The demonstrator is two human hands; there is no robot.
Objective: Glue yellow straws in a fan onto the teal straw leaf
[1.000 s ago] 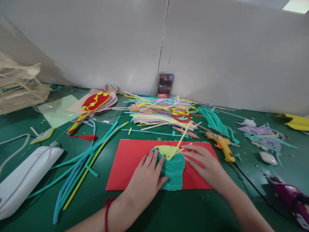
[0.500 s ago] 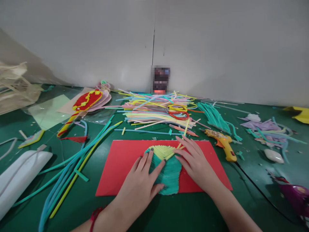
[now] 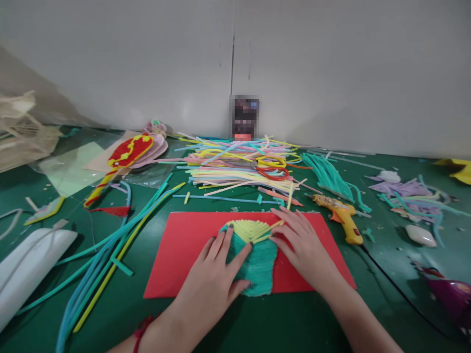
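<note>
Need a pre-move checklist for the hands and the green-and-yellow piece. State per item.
1. Left hand steadying the piece: ok, fingertips rest on the teal panel and the edge of its yellow V.
2. Right hand at the loose yellow strip: ok, fingers at it; firmness of grip, cannot tell.
3. That strip laid down to its end: not ok, the end juts out beyond the right fingers.
4. Red sheet under the panel: ok.
5. Glue gun away from both hands: ok, lying to the right; whether hot, cannot tell.
6. Scissors in hand: not ok, lying on the strip pile.
</note>
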